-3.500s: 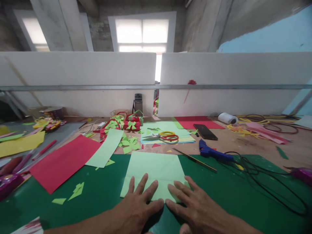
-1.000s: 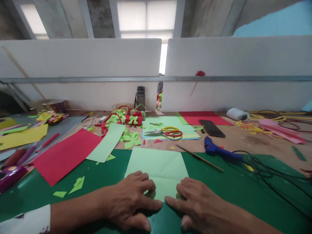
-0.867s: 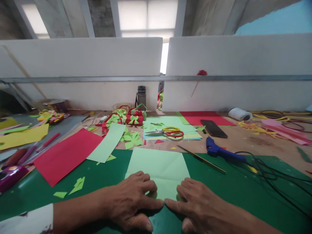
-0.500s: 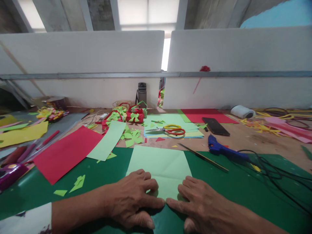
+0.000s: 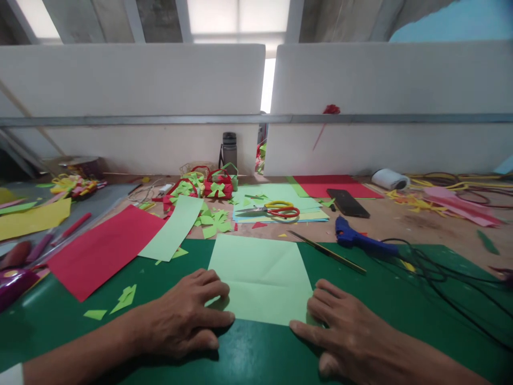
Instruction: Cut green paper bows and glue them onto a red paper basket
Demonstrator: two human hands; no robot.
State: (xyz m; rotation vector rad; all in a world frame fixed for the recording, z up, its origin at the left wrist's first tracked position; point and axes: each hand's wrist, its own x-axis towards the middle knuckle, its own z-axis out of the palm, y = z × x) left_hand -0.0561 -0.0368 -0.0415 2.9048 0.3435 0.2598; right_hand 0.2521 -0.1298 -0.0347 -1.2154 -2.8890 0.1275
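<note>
A light green sheet of paper (image 5: 260, 267) lies on the green mat with a crease running across it. My left hand (image 5: 190, 313) rests at its near left corner, index finger stretched along the near edge and the other fingers bent over the paper. At the near right corner is my right hand (image 5: 344, 326), its index fingertip on the edge and the thumb apart on the mat. Neither hand grips anything; both are open. Beyond the sheet, a gold-coloured thin stick (image 5: 326, 252) lies slantwise.
Scissors (image 5: 276, 209) lie on stacked paper behind the sheet. A blue glue gun (image 5: 360, 239) with a black cord is at right, near a phone (image 5: 348, 203). Red paper (image 5: 108, 248) and a pale green strip (image 5: 174, 230) lie left. Small red baskets (image 5: 218, 186) stand behind.
My hands have slid apart along the near edge of the sheet, left hand leftward and right hand rightward, uncovering its middle. The view has shifted slightly.
</note>
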